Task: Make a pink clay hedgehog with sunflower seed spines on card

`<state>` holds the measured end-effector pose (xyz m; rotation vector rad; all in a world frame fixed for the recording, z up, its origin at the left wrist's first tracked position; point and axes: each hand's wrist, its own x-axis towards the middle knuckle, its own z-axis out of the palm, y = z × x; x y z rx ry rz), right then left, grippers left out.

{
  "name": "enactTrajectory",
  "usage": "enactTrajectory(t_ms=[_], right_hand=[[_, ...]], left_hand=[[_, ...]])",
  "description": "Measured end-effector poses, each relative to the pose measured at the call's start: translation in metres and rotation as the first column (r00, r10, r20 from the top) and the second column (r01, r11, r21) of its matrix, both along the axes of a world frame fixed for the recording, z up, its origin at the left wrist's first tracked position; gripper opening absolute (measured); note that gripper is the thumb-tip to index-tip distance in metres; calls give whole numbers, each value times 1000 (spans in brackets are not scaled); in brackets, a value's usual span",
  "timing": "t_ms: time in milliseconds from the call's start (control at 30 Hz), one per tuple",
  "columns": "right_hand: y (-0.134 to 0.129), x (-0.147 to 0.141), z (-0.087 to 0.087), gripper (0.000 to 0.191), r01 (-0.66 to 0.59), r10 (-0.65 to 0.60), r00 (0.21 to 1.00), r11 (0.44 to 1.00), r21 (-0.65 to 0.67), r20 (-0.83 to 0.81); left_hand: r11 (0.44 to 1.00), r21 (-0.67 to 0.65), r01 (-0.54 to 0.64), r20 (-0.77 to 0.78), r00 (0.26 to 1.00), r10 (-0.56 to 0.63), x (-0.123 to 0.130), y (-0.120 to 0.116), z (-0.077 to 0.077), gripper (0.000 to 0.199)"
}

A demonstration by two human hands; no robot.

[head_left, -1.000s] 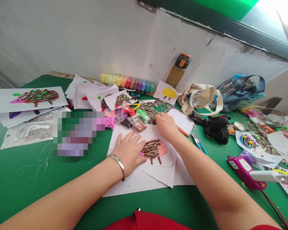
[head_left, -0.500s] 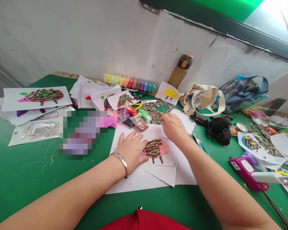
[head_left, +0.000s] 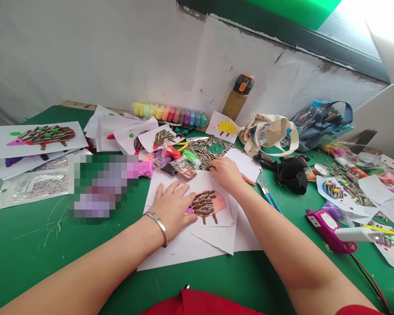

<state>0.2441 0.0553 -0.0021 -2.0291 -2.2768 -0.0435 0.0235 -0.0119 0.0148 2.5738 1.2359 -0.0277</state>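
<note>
My left hand (head_left: 174, 205) lies flat with fingers spread on white paper, holding down the left side of a hedgehog picture (head_left: 219, 202). Striped sunflower seeds cover the left and middle of its body, and the right part is bare pink. My right hand (head_left: 226, 171) is above the picture at the near edge of a loose sunflower seed pile (head_left: 205, 154). Its fingers are curled together, and whatever lies between the fingertips is hidden. Bags of coloured clay (head_left: 185, 168) sit between the two hands.
Finished hedgehog pictures (head_left: 46, 135) are stacked at the left. An orange-capped bottle (head_left: 238, 97) stands by the wall. A blue craft knife (head_left: 269, 197), a black pouch (head_left: 292, 175), a canvas bag (head_left: 271, 133) and a magenta glue gun (head_left: 331, 229) are to the right.
The whole view has shifted, so things sit further left. My right hand has lowered slightly to the edge of the seed pile, its fingers still curled. My left hand stays on the paper.
</note>
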Motion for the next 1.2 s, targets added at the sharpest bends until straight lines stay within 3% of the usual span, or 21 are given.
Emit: enactTrajectory(t_ms=[200, 400, 467, 567, 733, 1200], right_hand=[[1, -7, -4, 21, 10, -9, 999, 1000, -14, 46], [-28, -3, 18, 26, 66, -66, 998, 998, 4, -16], [-47, 2, 23, 23, 22, -18, 986, 999, 25, -164], [-77, 8, 22, 17, -28, 56, 898, 997, 70, -437], [-107, 10, 11, 16, -52, 27, 809, 998, -26, -587], [-108, 11, -2, 17, -111, 110, 858, 993, 29, -502]], left_hand=[[1000, 10, -1, 4, 1000, 1, 0, -1, 1, 47], [1000, 11, 0, 6, 1000, 0, 1, 1, -1, 48], [1000, 8, -5, 5, 1000, 5, 1, 1, -2, 50], [1000, -1, -13, 2, 1000, 13, 1, 2, -4, 50], [1000, -15, -11, -9, 1000, 11, 2, 2, -2, 49], [1000, -26, -2, -12, 1000, 2, 3, 3, 0, 49]])
